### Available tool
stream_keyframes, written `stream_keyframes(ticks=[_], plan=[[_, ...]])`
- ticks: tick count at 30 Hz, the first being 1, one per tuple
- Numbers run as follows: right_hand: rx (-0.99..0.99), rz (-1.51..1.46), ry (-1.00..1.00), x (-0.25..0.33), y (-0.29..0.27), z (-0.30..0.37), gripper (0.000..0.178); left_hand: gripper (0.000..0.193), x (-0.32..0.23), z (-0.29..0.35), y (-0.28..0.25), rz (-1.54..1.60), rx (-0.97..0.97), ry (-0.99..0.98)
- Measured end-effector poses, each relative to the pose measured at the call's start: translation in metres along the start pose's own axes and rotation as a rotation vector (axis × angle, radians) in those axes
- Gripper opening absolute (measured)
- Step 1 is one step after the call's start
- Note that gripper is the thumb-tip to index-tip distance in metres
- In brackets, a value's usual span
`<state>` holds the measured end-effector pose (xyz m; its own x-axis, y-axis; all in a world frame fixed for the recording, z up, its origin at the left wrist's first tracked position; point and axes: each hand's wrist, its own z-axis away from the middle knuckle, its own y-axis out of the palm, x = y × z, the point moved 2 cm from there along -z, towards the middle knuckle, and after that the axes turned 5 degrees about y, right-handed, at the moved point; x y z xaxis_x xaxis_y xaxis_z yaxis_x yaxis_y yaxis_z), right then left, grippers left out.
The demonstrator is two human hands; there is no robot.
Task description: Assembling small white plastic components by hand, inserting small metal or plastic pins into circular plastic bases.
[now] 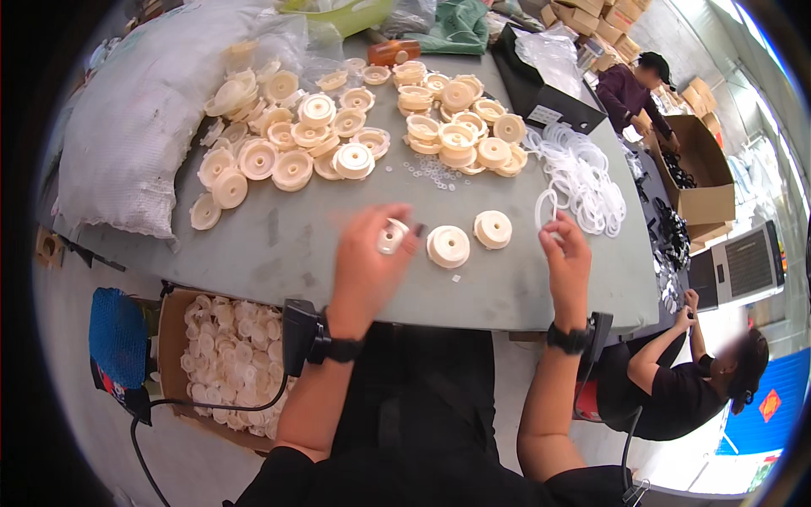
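Note:
My left hand (372, 253), slightly smeared by motion, curls its fingers around a cream plastic wheel (391, 237) with a hole in its middle. Two more such wheels stand by it on the grey table: a nearer wheel (448, 247) and a wheel farther to the right (492, 229). Between thumb and fingertips, my right hand (566, 249) pinches a thin white ring (541, 211) at the near edge of a heap of white rings (585, 182). Small clear washers (435, 171) lie scattered beyond the two wheels.
Cream wheels are piled at the back left (291, 135) and back centre (460, 122). A stuffed white sack (127, 127), an orange mallet head (394, 53) and a black box (545, 84) edge the table (279, 245). Below left stands a carton of pale parts (232, 359). Two people work at the right.

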<state>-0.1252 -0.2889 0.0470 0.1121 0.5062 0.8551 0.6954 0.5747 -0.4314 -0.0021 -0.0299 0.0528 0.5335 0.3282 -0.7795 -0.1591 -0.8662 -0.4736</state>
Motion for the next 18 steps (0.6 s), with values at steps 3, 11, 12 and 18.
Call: stream_keyframes(ticks=[3, 11, 12, 18], plan=[[0.245, -0.245, 0.052, 0.041, 0.023, 0.035, 0.011, 0.029, -0.023, 0.016, 0.016, 0.787, 0.286, -0.192], [0.426, -0.268, -0.002, 0.058, 0.051, 0.048, 0.019, 0.014, -0.009, 0.017, 0.026, 0.798, 0.216, -0.312], [0.387, -0.451, 0.145, 0.057, 0.054, 0.048, 0.020, 0.013, -0.006, 0.018, 0.026, 0.674, 0.192, -0.274], [0.308, -0.476, 0.404, 0.044, 0.065, 0.042, 0.018, 0.013, -0.011, 0.015, 0.029, 0.220, 0.164, -0.214]])
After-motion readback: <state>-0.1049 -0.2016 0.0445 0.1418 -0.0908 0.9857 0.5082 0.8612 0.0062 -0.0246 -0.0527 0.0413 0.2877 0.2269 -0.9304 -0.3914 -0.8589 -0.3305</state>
